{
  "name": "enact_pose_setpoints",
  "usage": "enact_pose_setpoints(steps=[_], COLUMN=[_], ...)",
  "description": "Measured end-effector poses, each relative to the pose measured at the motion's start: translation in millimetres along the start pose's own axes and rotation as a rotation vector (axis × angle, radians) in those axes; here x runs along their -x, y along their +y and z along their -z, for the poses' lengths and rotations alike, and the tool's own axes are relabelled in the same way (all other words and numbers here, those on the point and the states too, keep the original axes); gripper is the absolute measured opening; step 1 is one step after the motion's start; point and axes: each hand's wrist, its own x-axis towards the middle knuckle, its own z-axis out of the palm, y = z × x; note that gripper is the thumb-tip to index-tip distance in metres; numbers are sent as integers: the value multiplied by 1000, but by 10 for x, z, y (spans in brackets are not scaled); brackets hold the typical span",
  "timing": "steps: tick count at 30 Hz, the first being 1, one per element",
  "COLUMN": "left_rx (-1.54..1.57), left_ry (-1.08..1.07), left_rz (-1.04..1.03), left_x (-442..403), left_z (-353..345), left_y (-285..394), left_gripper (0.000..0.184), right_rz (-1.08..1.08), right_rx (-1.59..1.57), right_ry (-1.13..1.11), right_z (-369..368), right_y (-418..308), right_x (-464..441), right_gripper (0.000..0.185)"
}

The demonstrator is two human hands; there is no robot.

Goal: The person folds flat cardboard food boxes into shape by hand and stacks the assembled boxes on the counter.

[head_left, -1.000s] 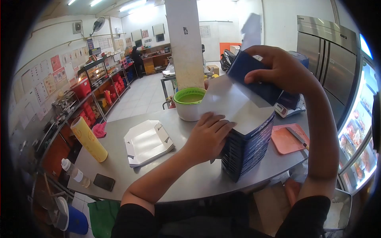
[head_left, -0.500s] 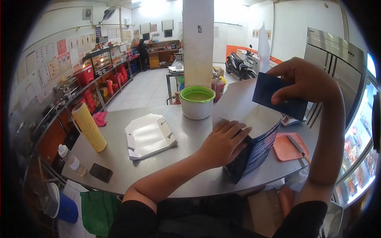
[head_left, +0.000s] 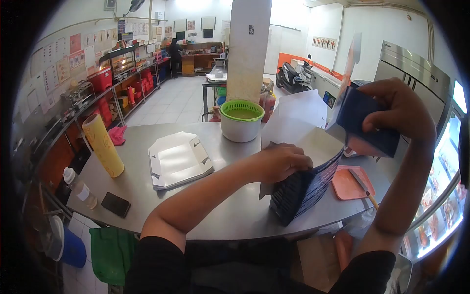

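Dark blue card with a white inner side, apparently a flat box blank (head_left: 361,115), is pinched between the thumb and fingers of my right hand (head_left: 399,110). It is raised and bent above the table's right side. Below it, a thick stack of dark blue box blanks (head_left: 306,196) stands tilted near the front edge, white inner faces up. My left hand (head_left: 284,164) lies over the stack's left edge, fingers curled onto it; the fingertips are partly hidden. Left of that, white partly folded boxes (head_left: 180,159) lie stacked on the steel table (head_left: 235,196).
A pink tray (head_left: 348,188) with a knife (head_left: 360,179) lies right of the stack. A white pot with a green strainer (head_left: 241,127) stands behind. At left are a yellow roll (head_left: 104,147), a bottle (head_left: 81,188) and a phone (head_left: 116,204). Another person (head_left: 175,56) stands far back.
My right hand has moved right and slightly down, and the card it holds is now bent, showing its folded side. My left hand has slid slightly along the stack's edge, fingers more curled.
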Motion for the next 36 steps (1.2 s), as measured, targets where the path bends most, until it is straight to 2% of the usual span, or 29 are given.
enact_pose_setpoints(steps=[5, 8, 10, 14, 16, 19, 22, 28, 32, 34, 36], left_rx=[-43, -109, -148, -185, -161, -322, -349, -201, -103, -33, -110], left_ry=[-20, 6, 28, 66, 115, 190, 142, 142, 231, 233, 306], left_rz=[-72, -87, -118, -35, 25, -110, -80, 51, 42, 61, 50], left_x=[-50, -54, -44, -36, -19, 44, 78, 93, 79, 76, 134], left_z=[66, 115, 97, 119, 72, -74, -171, -91, -109, -90, -130], left_y=[35, 159, 221, 375, 406, 462, 459, 506, 489, 498, 492], left_gripper=[20, 20, 19, 19, 19, 15, 21, 13, 12, 13, 14], right_rz=[-25, -20, 19, 145, 143, 128, 140, 155, 114, 118, 109], right_rx=[59, -28, 21, 47, 34, 40, 25, 75, 76, 190, 276], right_ry=[-104, -147, -130, -142, -215, -264, -268, -290, -327, -335, -359], right_z=[-26, -36, -62, -97, -141, -243, -296, -429, -594, -679, -731], right_y=[15, 54, 69, 134, 91, 47, -1, -41, -12, -44, -19], right_x=[-34, -37, -40, -81, -142, -230, -273, -326, -431, -462, -481], right_gripper=[56, 55, 56, 60, 61, 62, 62, 63, 65, 66, 66])
